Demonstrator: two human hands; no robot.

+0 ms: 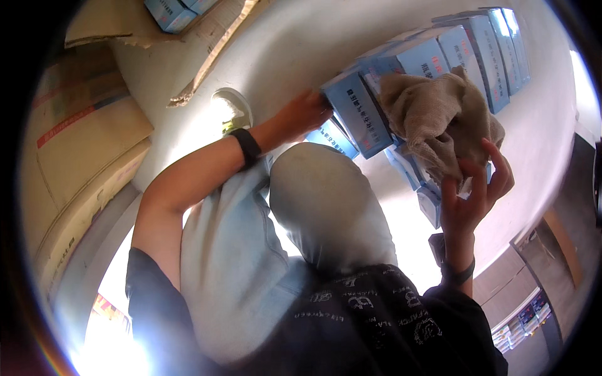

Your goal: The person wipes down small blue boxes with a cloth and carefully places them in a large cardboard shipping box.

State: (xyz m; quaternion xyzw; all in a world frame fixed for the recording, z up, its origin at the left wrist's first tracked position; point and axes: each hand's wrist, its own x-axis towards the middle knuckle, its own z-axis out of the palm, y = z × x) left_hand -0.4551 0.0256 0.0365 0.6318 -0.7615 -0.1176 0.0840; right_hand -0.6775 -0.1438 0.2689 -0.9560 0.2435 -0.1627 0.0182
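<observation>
A blue box (359, 116) with dark printing stands tilted at the near end of a row of similar boxes. At its left edge is my left hand (304, 114), fingers closed on the side; the fingertips are partly hidden. My right hand (480, 182) pinches a crumpled brown cloth (433, 116), which drapes over the row and covers part of it. More blue boxes (464, 56) stretch away to the far right. Another blue box (332, 138) lies lower, beneath my left hand and partly covered by the tilted box.
Large brown cartons (88, 144) are stacked on the left. A torn open carton (216, 44) at the top left holds some blue boxes (169, 14). My bent knee (329, 200) sits just below the row. Shelving with small packages (523, 323) shows at the lower right.
</observation>
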